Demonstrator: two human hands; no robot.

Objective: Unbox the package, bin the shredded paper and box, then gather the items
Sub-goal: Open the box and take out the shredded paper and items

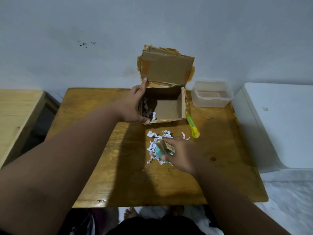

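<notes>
An open cardboard box (169, 107) stands at the far middle of the wooden table (118, 167), its flaps raised against the wall. A few strips of shredded paper (149, 112) lie in its left corner. My left hand (135, 106) grips the box's left wall. In front of the box lies a small heap of white shredded paper (155, 146). My right hand (179, 153) rests on that heap, closed around a small brown block and a teal item (163, 150).
A yellow-green utility knife (192, 126) lies just right of the box. A clear plastic container (211, 94) sits at the table's far right corner. A white bin (279, 124) stands to the right, a wooden cabinet (17, 116) to the left.
</notes>
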